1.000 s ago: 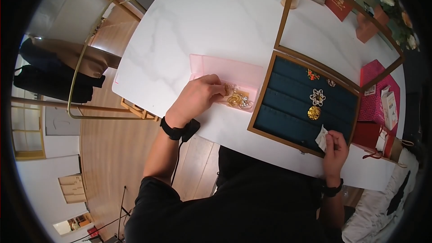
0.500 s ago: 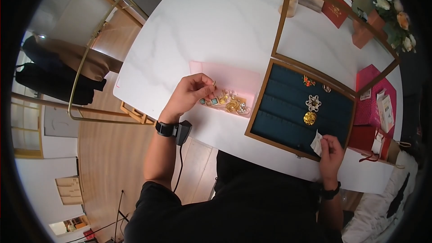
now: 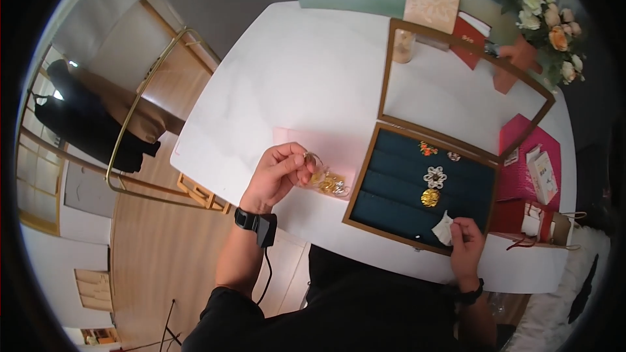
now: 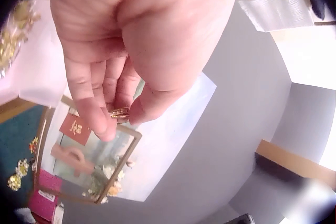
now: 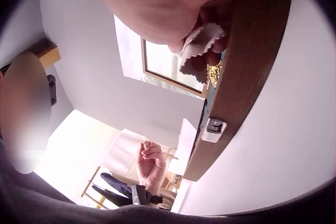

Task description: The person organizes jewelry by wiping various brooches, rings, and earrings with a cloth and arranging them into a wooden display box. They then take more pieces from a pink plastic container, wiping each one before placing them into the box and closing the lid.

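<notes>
- Cloth, white and zigzag-edged (image 3: 443, 229), is pinched in your right hand (image 3: 467, 248); it looks soft.
- Your left hand (image 3: 276, 175) pinches a thin, round gold metal hoop (image 4: 119, 112) near the long pink box (image 3: 334, 150).
- The hoop looks light, hard and maybe slippery; hold its rim.
- White and peach flowers (image 3: 557, 38) stand far back.

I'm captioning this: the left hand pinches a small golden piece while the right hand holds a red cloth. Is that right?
The colour is wrong: the cloth in the right hand is white, as the head view shows. The rest stands.
</notes>
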### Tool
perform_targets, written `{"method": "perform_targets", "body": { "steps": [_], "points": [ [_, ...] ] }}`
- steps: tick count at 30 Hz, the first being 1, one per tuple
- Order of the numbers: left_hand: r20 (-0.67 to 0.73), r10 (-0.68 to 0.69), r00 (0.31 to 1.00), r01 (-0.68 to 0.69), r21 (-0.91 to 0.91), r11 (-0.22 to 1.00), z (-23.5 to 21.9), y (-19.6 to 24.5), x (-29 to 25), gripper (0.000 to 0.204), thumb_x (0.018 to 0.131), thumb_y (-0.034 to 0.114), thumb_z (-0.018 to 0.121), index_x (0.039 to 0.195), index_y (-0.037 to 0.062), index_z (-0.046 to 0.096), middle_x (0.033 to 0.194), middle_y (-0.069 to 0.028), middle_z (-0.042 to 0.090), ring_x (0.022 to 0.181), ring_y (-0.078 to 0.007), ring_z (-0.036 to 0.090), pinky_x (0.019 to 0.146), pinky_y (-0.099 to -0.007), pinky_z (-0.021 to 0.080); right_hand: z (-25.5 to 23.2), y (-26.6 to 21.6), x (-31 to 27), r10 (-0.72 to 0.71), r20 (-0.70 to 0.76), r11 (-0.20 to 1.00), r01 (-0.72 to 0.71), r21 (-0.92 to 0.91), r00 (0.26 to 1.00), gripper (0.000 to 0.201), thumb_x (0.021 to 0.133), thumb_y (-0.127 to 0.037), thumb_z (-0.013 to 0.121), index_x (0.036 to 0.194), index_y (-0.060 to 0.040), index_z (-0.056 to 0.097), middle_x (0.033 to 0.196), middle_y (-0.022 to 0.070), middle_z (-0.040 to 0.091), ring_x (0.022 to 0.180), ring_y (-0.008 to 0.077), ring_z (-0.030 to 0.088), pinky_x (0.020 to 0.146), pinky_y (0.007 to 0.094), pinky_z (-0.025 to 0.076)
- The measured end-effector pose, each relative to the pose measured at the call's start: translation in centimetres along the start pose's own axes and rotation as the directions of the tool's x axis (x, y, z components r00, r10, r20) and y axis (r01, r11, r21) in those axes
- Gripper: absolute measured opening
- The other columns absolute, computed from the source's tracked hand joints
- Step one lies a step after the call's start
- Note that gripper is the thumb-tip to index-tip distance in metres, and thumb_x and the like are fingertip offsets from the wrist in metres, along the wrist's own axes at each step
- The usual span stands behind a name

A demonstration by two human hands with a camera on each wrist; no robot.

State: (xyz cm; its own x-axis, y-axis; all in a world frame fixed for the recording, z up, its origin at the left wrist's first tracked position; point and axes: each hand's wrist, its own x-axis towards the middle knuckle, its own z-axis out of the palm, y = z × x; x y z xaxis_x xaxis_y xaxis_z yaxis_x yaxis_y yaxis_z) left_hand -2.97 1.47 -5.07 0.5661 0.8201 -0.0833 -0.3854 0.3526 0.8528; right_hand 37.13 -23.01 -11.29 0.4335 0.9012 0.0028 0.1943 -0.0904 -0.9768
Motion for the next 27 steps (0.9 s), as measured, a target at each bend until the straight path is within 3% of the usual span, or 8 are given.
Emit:
{"method": "perform_targets", "body": {
  "steps": [1, 5, 8, 12, 17, 23, 26, 27],
  "points": [
    [0.023, 0.006, 1.000, -0.006, -0.004, 1.000, 1.3, -0.2, 0.2, 0.019, 0.107, 0.019, 0.073, 0.106, 0.0007, 0.070, 0.098, -0.0133, 0.076, 0.075, -0.0153, 0.069, 0.068, -0.0275, 0.057, -0.1, -0.4, 0.0, 0.006, 0.002, 0.999, -0.006, 0.047, 1.000, 0.007, 0.111, -0.007, 0.066, 0.114, -0.0019, 0.069, 0.089, -0.0051, 0.069, 0.078, -0.0005, 0.056, 0.069, 0.0186, 0.041],
    [0.220, 0.016, 0.975, -0.007, -0.042, 0.999, 7.1, -1.2, 1.8, 0.019, 0.107, 0.018, 0.072, 0.107, -0.0008, 0.069, 0.097, -0.0153, 0.075, 0.075, -0.0179, 0.069, 0.067, -0.0287, 0.056, -0.1, -4.5, 0.7, 0.037, 0.004, 0.985, -0.037, 0.170, 0.999, 0.010, 0.107, -0.005, 0.071, 0.115, 0.0007, 0.074, 0.099, -0.0002, 0.073, 0.088, 0.0039, 0.065, 0.078, 0.0216, 0.051],
    [0.436, 0.022, 0.900, -0.020, -0.009, 1.000, 11.8, -2.5, 3.3, 0.013, 0.110, 0.011, 0.069, 0.114, -0.0015, 0.072, 0.103, -0.0112, 0.076, 0.083, -0.0141, 0.070, 0.076, -0.0281, 0.057, 0.6, -8.5, 1.4, -0.007, 0.050, 0.946, -0.009, 0.323, 0.999, 0.013, 0.104, -0.003, 0.075, 0.116, 0.0018, 0.075, 0.099, 0.0004, 0.074, 0.088, 0.0049, 0.066, 0.078, 0.0212, 0.052],
    [0.536, -0.043, 0.843, -0.031, 0.129, 0.991, 16.9, -3.9, 4.3, 0.013, 0.110, 0.005, 0.067, 0.119, -0.0027, 0.072, 0.107, -0.0094, 0.075, 0.086, -0.0119, 0.069, 0.080, -0.0266, 0.057, 1.6, -11.2, 3.1, -0.269, 0.061, 0.852, 0.208, 0.481, 0.961, 0.016, 0.105, 0.003, 0.071, 0.120, 0.0056, 0.074, 0.118, 0.0095, 0.074, 0.099, 0.0112, 0.070, 0.083, 0.0244, 0.055],
    [0.522, -0.060, 0.851, -0.022, 0.149, 0.989, 19.7, -5.6, 4.3, 0.014, 0.109, 0.000, 0.065, 0.121, -0.0023, 0.073, 0.106, -0.0091, 0.074, 0.090, -0.0125, 0.071, 0.083, -0.0275, 0.058, 1.5, -11.6, 2.6, -0.345, 0.052, 0.835, 0.281, 0.473, 0.937, 0.019, 0.099, 0.007, 0.076, 0.117, 0.0033, 0.077, 0.118, 0.0117, 0.074, 0.104, 0.0163, 0.073, 0.089, 0.0280, 0.059],
    [0.450, 0.034, 0.892, -0.203, 0.334, 0.920, 21.1, -6.5, 3.2, 0.013, 0.107, -0.001, 0.068, 0.118, -0.0040, 0.075, 0.103, -0.0107, 0.076, 0.089, -0.0153, 0.075, 0.080, -0.0290, 0.061, 0.5, -10.1, 2.3, -0.342, 0.063, 0.879, 0.296, 0.374, 0.938, 0.022, 0.094, 0.009, 0.081, 0.114, 0.0031, 0.078, 0.116, 0.0118, 0.075, 0.105, 0.0163, 0.074, 0.091, 0.0281, 0.059],
    [0.457, -0.036, 0.889, -0.135, 0.336, 0.932, 21.0, -6.8, 3.3, 0.011, 0.106, -0.003, 0.069, 0.114, -0.0050, 0.076, 0.098, -0.0098, 0.077, 0.087, -0.0150, 0.075, 0.079, -0.0290, 0.061, 0.3, -10.2, 2.7, -0.271, 0.102, 0.861, 0.194, 0.469, 0.957, 0.018, 0.094, 0.005, 0.083, 0.110, 0.0026, 0.075, 0.111, 0.0089, 0.076, 0.101, 0.0128, 0.073, 0.090, 0.0270, 0.059],
    [0.454, -0.093, 0.886, -0.131, 0.437, 0.890, 21.2, -6.1, 3.5, 0.011, 0.104, -0.004, 0.069, 0.112, -0.0055, 0.077, 0.095, -0.0092, 0.078, 0.086, -0.0145, 0.075, 0.079, -0.0288, 0.062, 0.0, -10.4, 2.7, -0.134, 0.209, 0.882, 0.021, 0.471, 0.969, 0.017, 0.094, 0.003, 0.084, 0.108, 0.0014, 0.074, 0.109, 0.0069, 0.076, 0.100, 0.0112, 0.072, 0.089, 0.0265, 0.059]
  ]
}}
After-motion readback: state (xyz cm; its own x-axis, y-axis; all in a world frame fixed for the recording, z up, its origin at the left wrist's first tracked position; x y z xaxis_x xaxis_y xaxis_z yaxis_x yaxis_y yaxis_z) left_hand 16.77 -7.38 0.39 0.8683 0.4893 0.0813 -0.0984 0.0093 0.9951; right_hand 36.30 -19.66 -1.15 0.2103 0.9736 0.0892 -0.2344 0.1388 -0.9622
